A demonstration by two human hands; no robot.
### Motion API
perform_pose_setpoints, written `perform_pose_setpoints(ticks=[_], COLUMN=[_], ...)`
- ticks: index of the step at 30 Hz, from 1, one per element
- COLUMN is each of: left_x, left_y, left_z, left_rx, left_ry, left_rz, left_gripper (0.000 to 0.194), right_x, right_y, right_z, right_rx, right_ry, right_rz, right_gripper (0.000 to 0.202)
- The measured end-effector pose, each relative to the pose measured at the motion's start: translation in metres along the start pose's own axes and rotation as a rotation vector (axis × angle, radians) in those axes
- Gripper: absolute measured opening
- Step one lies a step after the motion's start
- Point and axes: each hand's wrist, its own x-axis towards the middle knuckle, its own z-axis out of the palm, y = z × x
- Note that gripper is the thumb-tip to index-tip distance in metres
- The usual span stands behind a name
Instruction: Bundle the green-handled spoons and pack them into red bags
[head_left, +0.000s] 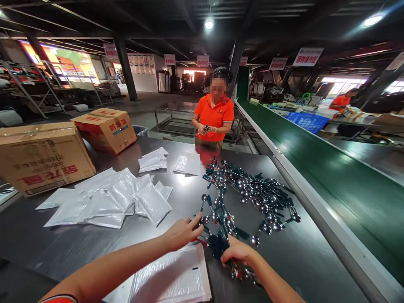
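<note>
My right hand is closed around a bunch of spoons with dark green handles, their shiny metal bowls showing below the fist. To its left, my left hand reaches over the near edge of the spoon pile with its fingers stretched out. Its fingertips are beside a loose spoon; whether they touch it I cannot tell. More spoons of the same kind form a tangled pile across the right part of the metal table. Under my left forearm lies a stack of white padded mailers.
Filled-looking white padded mailers lie heaped on the table at left, near two cardboard boxes. A co-worker in an orange shirt stands across the table holding small metal items. A green conveyor belt runs along the right.
</note>
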Motion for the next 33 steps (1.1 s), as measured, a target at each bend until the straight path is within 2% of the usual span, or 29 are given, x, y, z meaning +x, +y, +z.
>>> perform_pose_setpoints(ticks=[5,11,17,24,30,33], left_x=[-0.004,-0.009,-0.005,0.001,0.001,0.0], left_y=[0.019,0.028,0.026,0.02,0.024,0.025], left_z=[0.0,-0.008,-0.015,-0.016,-0.011,-0.008], left_rx=[-0.116,-0.201,-0.33,-0.409,-0.431,-0.471], left_ry=[-0.006,-0.052,-0.183,-0.261,-0.24,-0.208], left_rz=[-0.126,-0.216,-0.297,-0.316,-0.323,-0.333], left_gripper=[0.052,0.039,0.031,0.029,0.038,0.035], right_x=[-0.003,-0.002,-0.004,-0.006,-0.008,-0.008], right_y=[0.005,0.004,0.001,-0.001,-0.001,-0.001], right_z=[0.003,0.006,0.007,0.01,0.01,0.011], right_rx=[-0.001,-0.033,-0.099,-0.162,-0.145,-0.116], right_ry=[-0.003,0.026,0.005,0.007,0.009,-0.012], right_rz=[-0.016,-0.064,-0.064,-0.062,-0.075,-0.091], right_gripper=[0.048,0.045,0.044,0.046,0.044,0.04])
